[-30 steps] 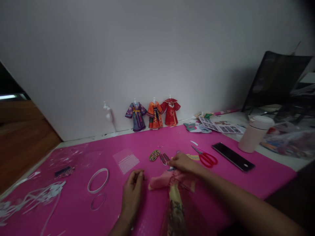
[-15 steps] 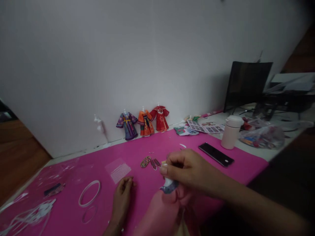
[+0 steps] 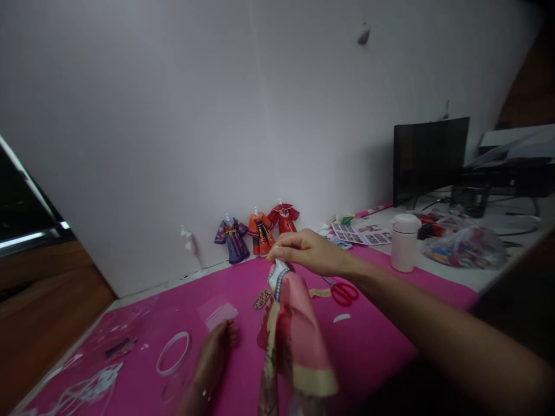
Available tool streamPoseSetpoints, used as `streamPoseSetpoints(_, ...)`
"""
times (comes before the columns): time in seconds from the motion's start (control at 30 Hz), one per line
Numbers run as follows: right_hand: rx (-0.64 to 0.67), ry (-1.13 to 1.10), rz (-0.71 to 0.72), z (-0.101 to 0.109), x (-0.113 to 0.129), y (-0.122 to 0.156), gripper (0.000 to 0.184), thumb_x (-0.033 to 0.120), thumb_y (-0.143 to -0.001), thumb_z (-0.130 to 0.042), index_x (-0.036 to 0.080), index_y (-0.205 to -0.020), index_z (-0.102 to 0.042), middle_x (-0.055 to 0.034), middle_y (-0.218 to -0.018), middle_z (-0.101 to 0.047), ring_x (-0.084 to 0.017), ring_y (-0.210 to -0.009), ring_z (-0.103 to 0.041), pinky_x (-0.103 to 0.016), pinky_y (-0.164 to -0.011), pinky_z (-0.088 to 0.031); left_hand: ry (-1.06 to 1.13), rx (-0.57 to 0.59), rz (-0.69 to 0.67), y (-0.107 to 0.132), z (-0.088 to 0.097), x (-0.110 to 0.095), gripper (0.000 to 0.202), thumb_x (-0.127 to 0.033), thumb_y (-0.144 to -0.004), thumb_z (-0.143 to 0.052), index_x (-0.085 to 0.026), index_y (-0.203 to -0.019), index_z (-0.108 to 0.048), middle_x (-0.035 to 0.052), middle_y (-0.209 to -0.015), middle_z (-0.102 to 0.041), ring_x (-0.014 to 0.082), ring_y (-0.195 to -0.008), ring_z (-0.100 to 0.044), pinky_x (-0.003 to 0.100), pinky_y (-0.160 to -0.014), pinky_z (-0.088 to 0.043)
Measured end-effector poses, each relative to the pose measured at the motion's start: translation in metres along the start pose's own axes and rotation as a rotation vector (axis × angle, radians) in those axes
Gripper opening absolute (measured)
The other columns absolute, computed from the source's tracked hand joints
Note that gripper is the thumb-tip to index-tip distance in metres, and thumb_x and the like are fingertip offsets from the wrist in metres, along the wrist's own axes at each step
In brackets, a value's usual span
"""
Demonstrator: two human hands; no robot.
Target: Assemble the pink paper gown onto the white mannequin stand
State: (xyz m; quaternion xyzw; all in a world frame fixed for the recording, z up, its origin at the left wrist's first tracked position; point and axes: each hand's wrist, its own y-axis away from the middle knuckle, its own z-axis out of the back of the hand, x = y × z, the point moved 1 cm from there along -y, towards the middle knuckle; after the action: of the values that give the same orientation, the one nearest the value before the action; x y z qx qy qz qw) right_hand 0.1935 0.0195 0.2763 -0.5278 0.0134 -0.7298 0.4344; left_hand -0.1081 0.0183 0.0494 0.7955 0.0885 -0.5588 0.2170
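My right hand [image 3: 303, 251] pinches the top of a small white doll body dressed in a pink doll robe [image 3: 303, 323] with a grey-blue patterned collar and yellow hem. The robe hangs down over the table, tilted and blurred. My left hand [image 3: 219, 341] rests on the pink mat [image 3: 243, 370] with its fingers curled in, nothing visible in them. Its fingertips are at the edge of a sheet of small white dots [image 3: 222, 315]. Behind the robe lies a flowery oval piece [image 3: 262, 299], partly covered.
Purple [image 3: 232, 240], orange [image 3: 261, 234] and red [image 3: 284, 217] doll robes stand along the wall beside a bare white doll form [image 3: 189, 245]. Red-handled scissors [image 3: 344, 293], a white bottle [image 3: 405, 242] and a bagged bundle [image 3: 463, 242] lie right; a white ring [image 3: 173, 353] lies left.
My right hand has lifted the doll robe up and slightly left, turning it so the skirt hangs downward. Scissors have come into view. The camera view has shifted; my left hand stays near the dotted sheet.
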Motion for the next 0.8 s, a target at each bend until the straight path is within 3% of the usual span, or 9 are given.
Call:
streamPoseSetpoints(0.17, 0.038, -0.04, 0.104, 0.003, -0.029, -0.013, 0.024, 0.031, -0.094, -0.053, 0.017, -0.094, -0.072, -0.0053, -0.093, -0.07, -0.016, -0.087, -0.063, -0.029, -0.079, -0.046, 0.004, 0.027, 0.023, -0.001, 0.005, -0.02, 0.014, -0.023, -0.095, -0.057, -0.012, -0.087, -0.062, -0.0022, -0.074, -0.064, 0.0096, -0.059, -0.061, 0.025, -0.057, -0.053)
streamPoseSetpoints(0.3, 0.049, -0.083, 0.128, 0.001, -0.056, -0.015, 0.024, 0.033, -0.094, -0.055, 0.018, -0.094, -0.073, -0.0048, -0.095, -0.069, -0.016, -0.091, -0.062, -0.03, -0.083, -0.045, -0.032, 0.022, -0.069, 0.008, 0.001, -0.033, 0.012, -0.023, -0.093, -0.059, -0.013, -0.086, -0.063, -0.0022, -0.075, -0.065, 0.0099, -0.061, -0.061, 0.025, -0.06, -0.052)
streamPoseSetpoints(0.4, 0.058, -0.118, 0.136, -0.002, -0.072, -0.013, 0.027, 0.038, -0.094, -0.054, 0.018, -0.096, -0.072, -0.0054, -0.097, -0.068, -0.017, -0.092, -0.062, -0.032, -0.084, -0.046, -0.114, 0.055, -0.179, 0.022, -0.009, -0.041, 0.016, -0.029, -0.081, -0.072, -0.014, -0.081, -0.067, -0.0007, -0.075, -0.067, 0.0117, -0.064, -0.062, 0.025, -0.063, -0.051)
streamPoseSetpoints(0.53, 0.068, -0.161, 0.164, -0.003, -0.079, -0.012, 0.034, 0.045, -0.093, -0.053, 0.017, -0.098, -0.072, -0.0068, -0.099, -0.068, -0.019, -0.096, -0.062, -0.036, -0.088, -0.045, -0.28, 0.138, -0.377, 0.06, -0.036, -0.052, 0.03, -0.042, -0.065, -0.082, -0.016, -0.078, -0.073, 0.0035, -0.08, -0.071, 0.0186, -0.08, -0.064, 0.029, -0.078, -0.05)
streamPoseSetpoints(0.67, 0.077, -0.161, 0.196, -0.001, -0.074, -0.012, 0.034, 0.046, -0.092, -0.056, 0.017, -0.097, -0.073, -0.0072, -0.103, -0.067, -0.02, -0.102, -0.061, -0.038, -0.094, -0.042, -0.435, 0.184, -0.606, 0.105, -0.073, -0.066, 0.024, -0.043, -0.068, -0.079, -0.02, -0.075, -0.073, 0.0037, -0.084, -0.071, 0.0231, -0.089, -0.061, 0.034, -0.086, -0.045)
streamPoseSetpoints(0.8, 0.061, -0.137, 0.199, 0.002, -0.071, -0.005, 0.031, 0.041, -0.093, -0.055, 0.017, -0.102, -0.074, -0.0068, -0.103, -0.064, -0.02, -0.102, -0.06, -0.038, -0.094, -0.041, -0.515, 0.216, -0.809, 0.123, -0.105, -0.085, 0.024, -0.039, -0.076, -0.073, -0.023, -0.094, -0.07, 0.0038, -0.103, -0.067, 0.0236, -0.106, -0.056, 0.036, -0.097, -0.039)
